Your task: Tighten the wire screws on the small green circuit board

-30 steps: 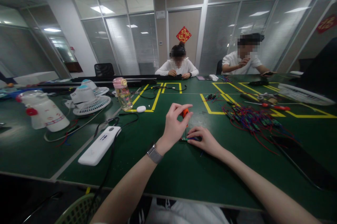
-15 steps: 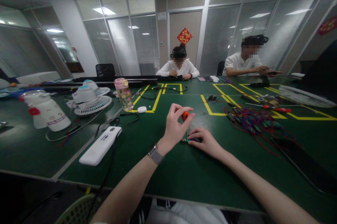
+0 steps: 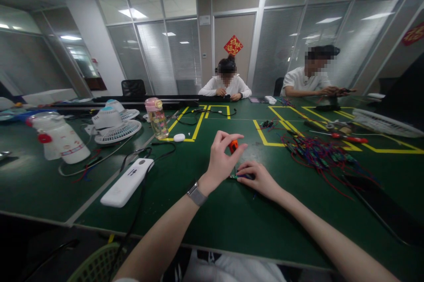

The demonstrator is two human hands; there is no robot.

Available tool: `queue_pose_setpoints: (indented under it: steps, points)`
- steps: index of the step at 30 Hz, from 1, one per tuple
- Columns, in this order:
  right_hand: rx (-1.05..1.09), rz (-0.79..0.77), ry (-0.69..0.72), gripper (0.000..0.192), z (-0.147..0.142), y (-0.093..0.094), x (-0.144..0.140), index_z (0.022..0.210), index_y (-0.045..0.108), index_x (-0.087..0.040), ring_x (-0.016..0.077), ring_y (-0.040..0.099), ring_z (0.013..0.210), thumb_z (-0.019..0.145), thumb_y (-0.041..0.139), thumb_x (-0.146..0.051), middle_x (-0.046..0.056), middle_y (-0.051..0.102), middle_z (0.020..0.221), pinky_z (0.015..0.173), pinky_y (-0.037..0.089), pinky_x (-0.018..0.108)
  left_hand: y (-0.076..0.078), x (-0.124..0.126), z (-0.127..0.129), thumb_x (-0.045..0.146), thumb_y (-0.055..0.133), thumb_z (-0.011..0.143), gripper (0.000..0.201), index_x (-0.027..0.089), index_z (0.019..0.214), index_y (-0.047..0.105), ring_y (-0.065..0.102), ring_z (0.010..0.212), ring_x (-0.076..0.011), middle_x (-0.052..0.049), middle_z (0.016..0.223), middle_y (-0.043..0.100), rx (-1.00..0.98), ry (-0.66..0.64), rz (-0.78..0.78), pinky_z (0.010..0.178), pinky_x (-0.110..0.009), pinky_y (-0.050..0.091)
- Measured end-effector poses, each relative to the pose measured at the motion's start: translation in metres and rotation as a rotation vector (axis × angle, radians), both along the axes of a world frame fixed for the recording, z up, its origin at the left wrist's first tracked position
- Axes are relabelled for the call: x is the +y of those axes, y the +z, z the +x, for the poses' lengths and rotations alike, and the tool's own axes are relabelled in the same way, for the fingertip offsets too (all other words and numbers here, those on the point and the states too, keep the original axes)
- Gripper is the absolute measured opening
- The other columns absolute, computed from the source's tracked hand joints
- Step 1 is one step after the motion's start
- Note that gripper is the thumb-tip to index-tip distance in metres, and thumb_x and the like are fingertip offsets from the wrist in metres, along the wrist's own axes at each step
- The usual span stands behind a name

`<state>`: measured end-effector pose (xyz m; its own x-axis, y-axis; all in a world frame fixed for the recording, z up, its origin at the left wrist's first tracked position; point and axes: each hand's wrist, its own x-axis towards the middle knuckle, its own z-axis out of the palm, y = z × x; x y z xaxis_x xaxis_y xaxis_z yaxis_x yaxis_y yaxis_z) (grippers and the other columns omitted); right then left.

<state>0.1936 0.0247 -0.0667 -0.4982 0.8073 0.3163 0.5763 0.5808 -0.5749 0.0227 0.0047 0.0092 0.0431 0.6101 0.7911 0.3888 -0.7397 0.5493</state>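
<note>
My left hand [image 3: 221, 159] grips the orange handle of a small screwdriver [image 3: 233, 145], held upright with its tip down on a small green circuit board [image 3: 233, 176]. A watch sits on that wrist. My right hand [image 3: 258, 176] lies flat on the green table [image 3: 212, 216], its fingers pressing the board down. Most of the board is hidden under the fingers.
A pile of red and blue wired boards [image 3: 318, 152] lies to the right, with a red-handled screwdriver [image 3: 351, 138] beyond it. On the left are a white power bank [image 3: 127, 182] with a black cable, a pink-capped bottle [image 3: 156, 118], small fans [image 3: 114, 125] and a white jug [image 3: 58, 138]. Two people sit across the table.
My hands have stayed in place on the screwdriver and board. The person at the far right has lowered a hand from the face to the table.
</note>
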Motion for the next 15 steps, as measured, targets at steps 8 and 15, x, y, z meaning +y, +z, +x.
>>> queue_pose_setpoints:
  steps: [8, 15]
  points:
    - [0.005, 0.008, 0.011, 0.013, 0.0007, -0.0016, 0.0013, 0.088, 0.077, -0.025, 0.0244, 0.061, 0.096, 0.079, 0.07, -0.031, 0.006, 0.07, 0.1, 0.091, 0.043, 0.041, -0.0054, 0.0051, -0.0014, 0.021, 0.039, 0.097, 0.033, 0.021, 0.127, 0.055, 0.063, 0.096, -0.0177, -0.008, 0.114, 0.063, -0.102, -0.185, -0.097, 0.086, -0.034, 0.05]
    - [0.005, 0.004, 0.009, 0.013, 0.0001, 0.0007, -0.0002, 0.088, 0.077, -0.025, 0.0243, 0.061, 0.096, 0.079, 0.07, -0.03, 0.006, 0.07, 0.1, 0.091, 0.043, 0.041, -0.0017, 0.0017, 0.001, 0.021, 0.057, 0.089, 0.013, 0.019, 0.092, 0.069, 0.056, 0.084, -0.015, -0.004, 0.09, 0.056, -0.063, 0.007, -0.013, 0.079, -0.028, 0.047]
